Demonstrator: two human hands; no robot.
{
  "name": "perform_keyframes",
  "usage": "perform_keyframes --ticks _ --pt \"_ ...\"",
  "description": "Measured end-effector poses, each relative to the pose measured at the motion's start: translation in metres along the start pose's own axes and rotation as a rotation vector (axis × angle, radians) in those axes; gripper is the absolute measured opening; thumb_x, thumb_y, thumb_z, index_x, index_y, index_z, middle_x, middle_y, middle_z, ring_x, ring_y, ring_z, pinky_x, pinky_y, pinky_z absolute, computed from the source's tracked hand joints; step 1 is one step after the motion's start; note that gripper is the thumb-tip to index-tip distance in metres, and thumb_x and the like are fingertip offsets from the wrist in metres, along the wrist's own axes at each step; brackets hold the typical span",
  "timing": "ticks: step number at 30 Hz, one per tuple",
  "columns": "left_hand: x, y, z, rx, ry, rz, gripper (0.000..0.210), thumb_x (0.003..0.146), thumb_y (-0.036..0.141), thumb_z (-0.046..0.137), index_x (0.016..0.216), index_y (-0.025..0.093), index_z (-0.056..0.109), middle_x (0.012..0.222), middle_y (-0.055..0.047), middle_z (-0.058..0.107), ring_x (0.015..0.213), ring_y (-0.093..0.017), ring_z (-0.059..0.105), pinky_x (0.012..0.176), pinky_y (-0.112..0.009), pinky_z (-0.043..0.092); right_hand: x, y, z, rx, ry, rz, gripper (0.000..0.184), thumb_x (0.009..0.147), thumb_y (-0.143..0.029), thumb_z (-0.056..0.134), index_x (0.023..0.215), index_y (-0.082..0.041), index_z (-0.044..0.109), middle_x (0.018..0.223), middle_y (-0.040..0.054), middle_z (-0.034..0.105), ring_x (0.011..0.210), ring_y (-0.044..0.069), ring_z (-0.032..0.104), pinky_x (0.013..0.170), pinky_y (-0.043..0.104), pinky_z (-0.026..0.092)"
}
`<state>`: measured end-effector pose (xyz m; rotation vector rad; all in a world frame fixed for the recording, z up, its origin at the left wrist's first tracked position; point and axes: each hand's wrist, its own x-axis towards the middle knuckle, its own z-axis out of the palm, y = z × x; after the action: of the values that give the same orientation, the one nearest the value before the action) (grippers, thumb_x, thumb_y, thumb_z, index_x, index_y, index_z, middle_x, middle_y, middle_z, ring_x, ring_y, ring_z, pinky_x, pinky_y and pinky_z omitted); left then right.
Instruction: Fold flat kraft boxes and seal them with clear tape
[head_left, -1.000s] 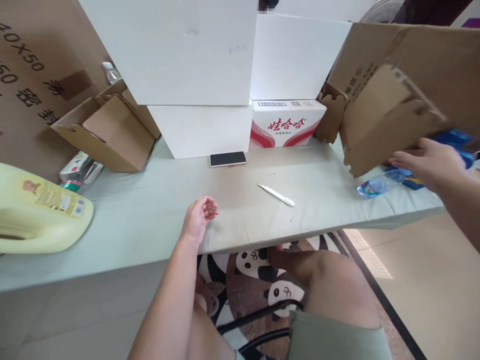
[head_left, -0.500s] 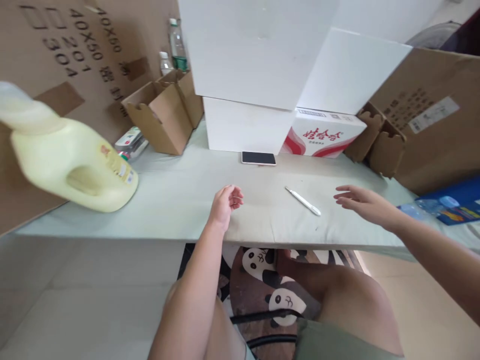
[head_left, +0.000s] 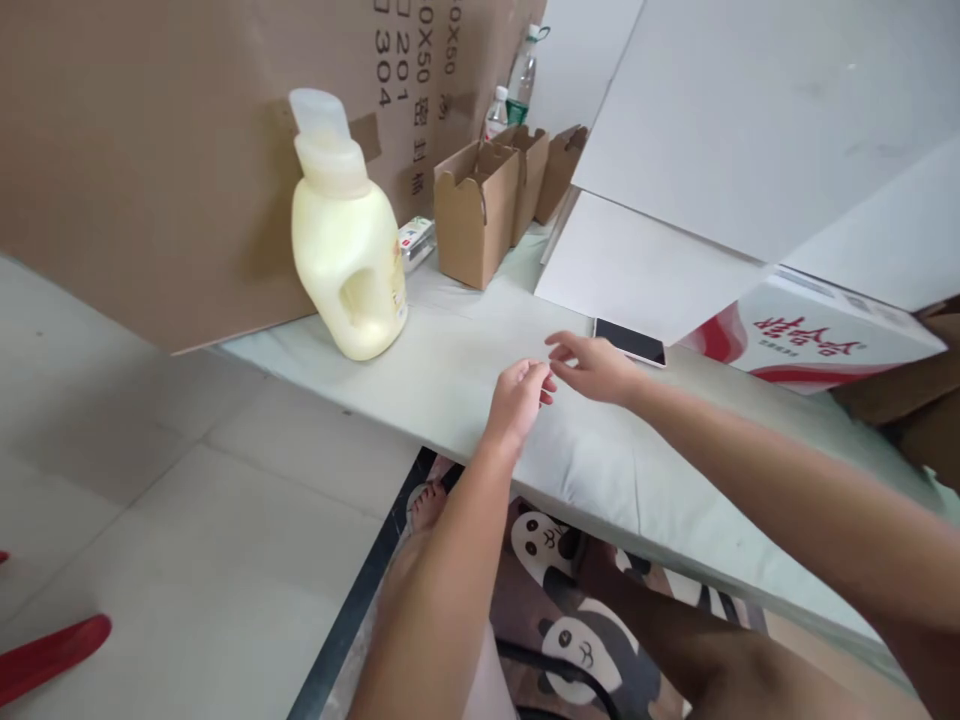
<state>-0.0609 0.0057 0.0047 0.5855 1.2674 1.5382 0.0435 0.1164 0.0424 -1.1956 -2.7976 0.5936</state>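
Right hand [head_left: 591, 368] is hovering open and empty, so near the phone [head_left: 630, 343] by the white box [head_left: 645, 258] that my careless pull-back could be knocking it! My left hand [head_left: 517, 398] is hanging half-open alongside, gripping nothing, forearm [head_left: 469, 530] slanting inward. Farther out, the yellow jug [head_left: 334, 240] is standing near the edge of the table [head_left: 457, 365]; wide swings could be toppling it.

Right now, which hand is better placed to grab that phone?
Probably the right hand: it looks empty and is close beside the phone. The left hand also looks empty but is farther from it.
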Motion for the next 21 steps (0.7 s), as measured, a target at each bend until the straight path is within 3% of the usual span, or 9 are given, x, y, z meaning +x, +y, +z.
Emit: perform_keyframes --ticks 3,6,9,11,14,16,18,20,21 --pt "-0.001 0.001 -0.003 -0.034 -0.009 -0.020 0.019 0.080 0.035 0.053 0.070 0.020 0.056 0.067 0.001 0.059 0.058 -0.011 0.052 0.062 -0.027 0.037 0.058 -0.026 -0.009 -0.047 0.137 -0.068 0.051 0.084 -0.019 0.061 0.134 -0.020 0.053 0.106 0.0097 0.076 0.100 0.028 0.072 0.093 0.045 0.055" --pt "0.002 0.002 -0.008 -0.042 -0.024 -0.039 0.018 0.080 0.034 0.054 0.070 0.020 0.056 0.068 0.001 0.060 0.060 -0.012 0.053 0.064 -0.028 0.038 0.110 -0.053 -0.022 0.102 0.257 -0.103 0.066 0.084 -0.018 0.058 0.147 -0.017 0.038 0.097 0.0079 0.075 0.088 0.025 0.073 0.083 0.042 0.058" --pt "0.007 0.006 -0.014 -0.054 0.008 -0.062 0.017 0.080 0.033 0.054 0.069 0.019 0.056 0.070 0.000 0.061 0.062 -0.012 0.054 0.066 -0.029 0.038 0.146 -0.083 -0.035 0.309 0.242 -0.077 0.068 0.092 -0.019 0.044 0.155 -0.016 0.019 0.101 0.0051 0.072 0.074 0.015 0.071 0.074 0.031 0.056" --pt "0.010 0.008 -0.017 -0.080 0.035 -0.084 0.017 0.080 0.032 0.054 0.069 0.019 0.056 0.070 0.000 0.060 0.063 -0.012 0.053 0.067 -0.029 0.038 0.160 -0.100 -0.041 0.364 0.221 -0.020 0.073 0.091 -0.018 0.044 0.157 -0.019 0.012 0.100 0.0037 0.071 0.067 0.013 0.069 0.069 0.030 0.054" --pt "0.010 0.010 -0.017 -0.138 0.026 -0.119 0.015 0.081 0.029 0.053 0.070 0.019 0.055 0.070 0.001 0.058 0.061 -0.011 0.051 0.067 -0.029 0.038 0.173 -0.109 -0.044 0.299 0.216 0.094 0.080 0.082 -0.017 0.058 0.153 -0.026 0.022 0.084 0.0021 0.071 0.060 0.020 0.065 0.061 0.037 0.054" --pt "0.009 0.009 -0.015 -0.141 0.004 -0.131 0.015 0.081 0.029 0.053 0.071 0.019 0.056 0.070 0.001 0.059 0.061 -0.011 0.051 0.067 -0.028 0.038 0.178 -0.101 -0.043 0.154 0.244 0.123 0.064 0.078 -0.019 0.063 0.138 -0.026 0.041 0.077 0.0032 0.068 0.064 0.024 0.064 0.066 0.042 0.053" --pt "0.007 0.008 -0.012 -0.123 -0.012 -0.138 0.015 0.081 0.029 0.054 0.071 0.019 0.057 0.070 0.000 0.059 0.061 -0.011 0.052 0.066 -0.028 0.038 0.179 -0.087 -0.042 0.009 0.297 0.116 0.034 0.081 -0.024 0.063 0.113 -0.025 0.054 0.077 0.0056 0.066 0.073 0.027 0.065 0.073 0.045 0.052" --pt "0.005 0.007 -0.010 -0.119 0.002 -0.133 0.015 0.081 0.028 0.055 0.070 0.018 0.056 0.069 0.000 0.059 0.060 -0.011 0.051 0.064 -0.027 0.037 0.172 -0.071 -0.040 -0.076 0.366 0.111 0.007 0.086 -0.029 0.057 0.089 -0.024 0.054 0.083 0.0083 0.065 0.084 0.029 0.064 0.079 0.046 0.050" --pt "0.004 0.007 -0.010 -0.129 0.026 -0.115 0.014 0.080 0.027 0.055 0.069 0.018 0.055 0.068 0.000 0.058 0.059 -0.011 0.050 0.063 -0.027 0.036 0.165 -0.063 -0.040 -0.092 0.404 0.104 0.010 0.088 -0.030 0.054 0.081 -0.024 0.050 0.085 0.0088 0.064 0.088 0.029 0.063 0.081 0.045 0.049"
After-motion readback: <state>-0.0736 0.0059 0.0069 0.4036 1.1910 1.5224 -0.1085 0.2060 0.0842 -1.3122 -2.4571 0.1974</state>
